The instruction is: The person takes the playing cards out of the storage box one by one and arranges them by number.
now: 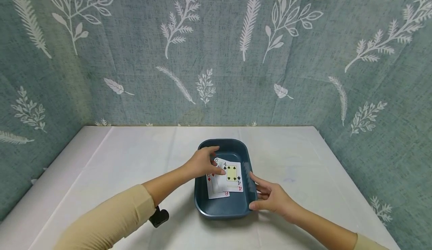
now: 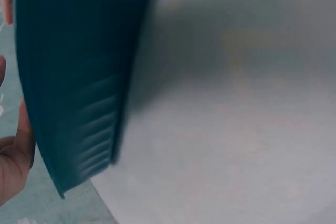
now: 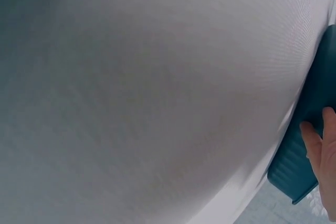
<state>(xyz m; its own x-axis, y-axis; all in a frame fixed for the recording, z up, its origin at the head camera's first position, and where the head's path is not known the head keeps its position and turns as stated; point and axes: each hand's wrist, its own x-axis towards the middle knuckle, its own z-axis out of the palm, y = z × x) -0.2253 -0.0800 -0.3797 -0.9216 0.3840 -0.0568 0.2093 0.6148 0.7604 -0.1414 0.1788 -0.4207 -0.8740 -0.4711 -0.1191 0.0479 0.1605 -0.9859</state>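
Note:
Several playing cards [image 1: 217,182] lie overlapped inside a dark blue plastic tray [image 1: 224,208]; a four of spades is face up on top, and sixes in red show below it. My left hand [image 1: 202,162] reaches over the tray's left rim. Its thumb is over the cards and its fingers are spread above them; whether they touch is unclear. At the tray's right side is my right hand [image 1: 275,198], with fingers and thumb resting against the outer wall. The right wrist view shows these fingers [image 3: 313,142] fairly straight along that wall.
The tray stands on a white-covered table [image 1: 135,148]. A grey-green curtain with white leaf prints [image 1: 216,55] encloses the back and both sides. Beneath the left forearm a small black object [image 1: 159,217] sticks out.

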